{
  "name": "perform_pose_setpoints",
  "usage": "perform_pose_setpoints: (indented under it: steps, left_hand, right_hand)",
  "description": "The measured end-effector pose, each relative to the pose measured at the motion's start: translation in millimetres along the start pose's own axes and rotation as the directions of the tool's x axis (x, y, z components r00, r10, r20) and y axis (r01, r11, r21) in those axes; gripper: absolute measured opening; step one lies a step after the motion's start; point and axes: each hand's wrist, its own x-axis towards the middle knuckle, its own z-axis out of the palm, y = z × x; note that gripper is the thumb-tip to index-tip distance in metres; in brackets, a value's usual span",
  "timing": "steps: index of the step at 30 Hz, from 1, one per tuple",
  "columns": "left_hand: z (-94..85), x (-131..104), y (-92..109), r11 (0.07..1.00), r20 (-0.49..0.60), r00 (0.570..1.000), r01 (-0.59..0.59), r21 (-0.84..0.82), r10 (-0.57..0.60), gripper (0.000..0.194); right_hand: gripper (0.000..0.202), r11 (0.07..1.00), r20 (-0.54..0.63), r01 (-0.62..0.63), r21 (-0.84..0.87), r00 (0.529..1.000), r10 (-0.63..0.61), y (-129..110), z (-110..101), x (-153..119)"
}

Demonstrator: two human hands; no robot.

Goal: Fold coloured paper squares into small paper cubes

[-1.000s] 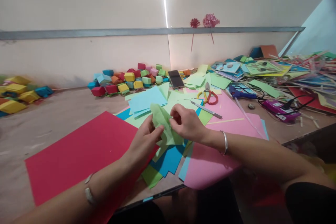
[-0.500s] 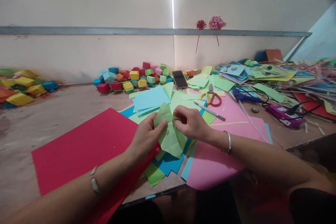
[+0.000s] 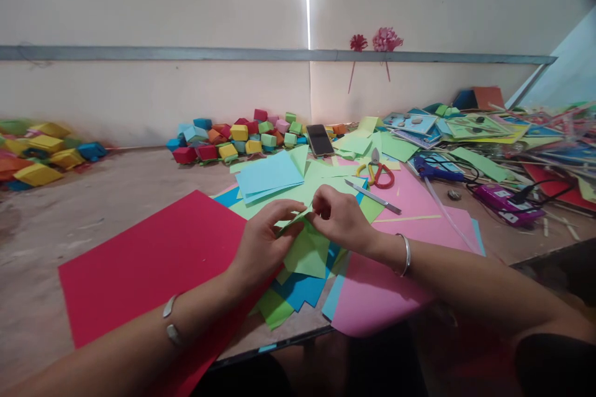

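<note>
A creased sheet of light green paper (image 3: pixel 307 251) is held up between both hands over the table's middle. My left hand (image 3: pixel 265 239) grips its left side, fingers behind and thumb in front. My right hand (image 3: pixel 342 214) pinches the paper's upper edge, its fingertips close to those of the left. Beneath lie blue and green sheets, with light blue paper (image 3: pixel 267 175) just beyond the hands. A craft knife (image 3: pixel 372 196) rests to the right of my right hand, near red and yellow handled scissors (image 3: pixel 377 173).
Red card (image 3: pixel 153 267) covers the left front; pink paper (image 3: pixel 386 291) lies at the right. Small coloured paper boxes (image 3: pixel 239 133) and a phone (image 3: pixel 320 139) sit at the back. A blue glue gun (image 3: pixel 437 169) and purple power strip (image 3: pixel 510 205) stand right.
The light green paper has tilted from facing me to nearly edge-on at its top. My left hand has turned inward, its fingers closer to my right hand.
</note>
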Motion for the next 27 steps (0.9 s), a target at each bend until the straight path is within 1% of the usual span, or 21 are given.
perform_pose_setpoints:
  steps: [2,5,8,10,12,14,16,19,21,23,25,27]
  left_hand:
    - [-0.6,0.5,-1.2,0.996,-0.015,0.997,-0.08,0.05,0.081,0.016]
    - [-2.4,2.3,-2.3,0.981,-0.021,0.987,-0.155,0.117,0.159,0.016]
    - [-4.4,3.6,-0.7,0.972,-0.014,0.986,-0.163,0.172,0.168,0.019]
    - [-4.9,3.7,1.5,0.964,-0.013,0.985,-0.168,0.208,0.174,0.02]
    - [-4.7,3.0,3.3,0.953,-0.017,0.984,-0.169,0.251,0.179,0.019]
    - [-3.9,1.7,3.7,0.948,-0.033,0.987,-0.142,0.284,0.157,0.017]
    - [-3.1,0.5,3.0,0.95,-0.048,0.991,-0.104,0.295,0.124,0.018]
    - [-2.9,0.4,2.3,0.947,-0.033,0.993,-0.101,0.303,0.116,0.01]
    - [-3.2,1.6,3.7,0.949,-0.036,0.993,-0.094,0.299,0.11,0.005]
    - [-3.3,3.0,6.6,0.967,-0.061,0.997,-0.039,0.252,0.056,0.007]
    - [-2.7,3.7,9.6,0.987,-0.077,0.996,0.048,0.155,-0.037,0.015]
    - [-1.7,3.5,11.2,0.991,-0.061,0.99,0.128,0.043,-0.125,0.021]
  right_hand:
    - [0.02,0.998,0.011,-0.035,0.055,0.999,0.034,-1.1,0.8,0.3]
    - [0.019,0.998,0.071,-0.012,0.055,0.997,0.008,-2.5,3.3,0.1]
    - [0.014,0.996,0.112,0.002,0.084,0.994,-0.012,-4.8,5.8,-1.5]
    - [0.013,0.992,0.103,-0.013,0.122,0.995,0.0,-6.9,6.5,-3.0]
    - [0.012,0.993,0.072,-0.028,0.117,0.997,0.019,-8.9,6.4,-4.3]
    - [0.011,0.996,0.047,-0.033,0.081,0.998,0.03,-10.3,5.8,-5.0]
    - [0.011,0.999,0.047,-0.016,0.033,0.999,0.014,-10.6,5.4,-5.1]
    - [0.013,0.997,0.072,0.067,-0.041,0.995,-0.064,-9.5,5.7,-4.9]
    - [0.014,0.992,0.079,0.114,-0.061,0.991,-0.109,-8.5,5.8,-4.6]
    - [0.015,0.99,0.065,0.124,-0.071,0.991,-0.119,-7.5,5.0,-3.8]
    - [0.016,0.99,0.024,0.107,-0.088,0.994,-0.106,-6.3,2.8,-1.9]
    - [0.016,0.993,-0.029,0.077,-0.094,0.996,-0.08,-4.6,-0.4,1.0]
